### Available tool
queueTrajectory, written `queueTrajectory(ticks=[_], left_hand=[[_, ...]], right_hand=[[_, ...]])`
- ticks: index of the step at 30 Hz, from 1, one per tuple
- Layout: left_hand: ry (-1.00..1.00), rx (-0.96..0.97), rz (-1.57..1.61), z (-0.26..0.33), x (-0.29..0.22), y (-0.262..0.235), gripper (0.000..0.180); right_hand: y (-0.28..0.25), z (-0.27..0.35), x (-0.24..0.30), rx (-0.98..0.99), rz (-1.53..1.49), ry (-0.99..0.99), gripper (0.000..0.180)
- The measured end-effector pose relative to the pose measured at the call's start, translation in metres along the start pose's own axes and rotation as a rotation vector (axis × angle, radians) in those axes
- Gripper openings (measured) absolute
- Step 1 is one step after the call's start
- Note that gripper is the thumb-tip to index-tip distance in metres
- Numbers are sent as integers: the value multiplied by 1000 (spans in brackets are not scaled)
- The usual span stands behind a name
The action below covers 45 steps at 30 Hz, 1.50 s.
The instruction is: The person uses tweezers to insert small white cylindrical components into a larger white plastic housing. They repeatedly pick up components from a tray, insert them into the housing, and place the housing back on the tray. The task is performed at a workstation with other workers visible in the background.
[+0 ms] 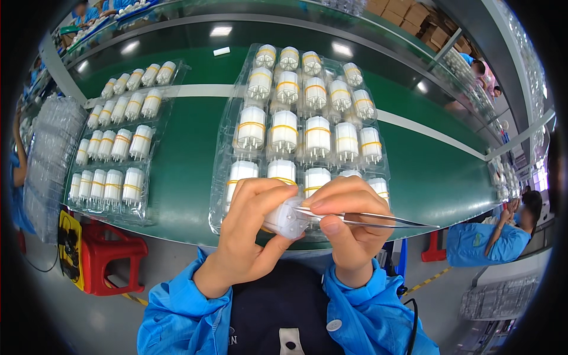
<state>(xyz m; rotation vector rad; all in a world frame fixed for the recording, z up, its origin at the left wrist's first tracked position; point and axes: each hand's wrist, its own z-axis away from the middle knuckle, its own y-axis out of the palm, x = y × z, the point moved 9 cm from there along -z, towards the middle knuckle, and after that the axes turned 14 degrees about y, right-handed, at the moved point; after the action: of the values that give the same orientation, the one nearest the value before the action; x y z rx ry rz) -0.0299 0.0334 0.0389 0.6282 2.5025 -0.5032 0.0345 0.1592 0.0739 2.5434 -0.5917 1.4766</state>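
Note:
In front of my chest, my left hand [242, 231] is closed around a whitish, round plastic part [286, 219], its translucent end facing my right hand. Metal tweezers [393, 221] lie pinched in my right hand [353, 216], their long body pointing out to the right. One end of them meets the part's end face; my fingers partly cover the contact. Just beyond my hands, a clear plastic tray [228, 142] holds rows of white cylindrical units [284, 131] with yellow bands and thin pins. My hands hide some of its nearest row.
A second clear tray [151, 207] of similar units lies to the left on the green table [183, 148]. Stacked clear trays [56, 160] stand farther left. A small white piece [221, 51] lies near the back. A red stool [112, 257] is below left; a co-worker [491, 239] sits at right.

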Motion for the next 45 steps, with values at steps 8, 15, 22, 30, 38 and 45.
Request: queueTrajectory(ticks=[8, 15, 22, 30, 38, 45], left_hand=[[73, 51, -80, 0, -2, -1, 54], [97, 37, -74, -2, -4, -1, 54], [83, 42, -89, -3, -5, -1, 56], [106, 35, -122, -2, -6, 0, 57], [128, 66, -238, -5, -9, -3, 55], [29, -247, 95, 7, 4, -2, 55]], right_hand=[[-1, 3, -9, -36, -36, 68, 12], [-1, 2, -5, -38, -55, 33, 12], [0, 2, -5, -35, -25, 53, 12], [-1, 3, -11, -81, -63, 123, 10], [11, -8, 13, 35, 258, 2, 12], [6, 10, 9, -40, -48, 92, 16]])
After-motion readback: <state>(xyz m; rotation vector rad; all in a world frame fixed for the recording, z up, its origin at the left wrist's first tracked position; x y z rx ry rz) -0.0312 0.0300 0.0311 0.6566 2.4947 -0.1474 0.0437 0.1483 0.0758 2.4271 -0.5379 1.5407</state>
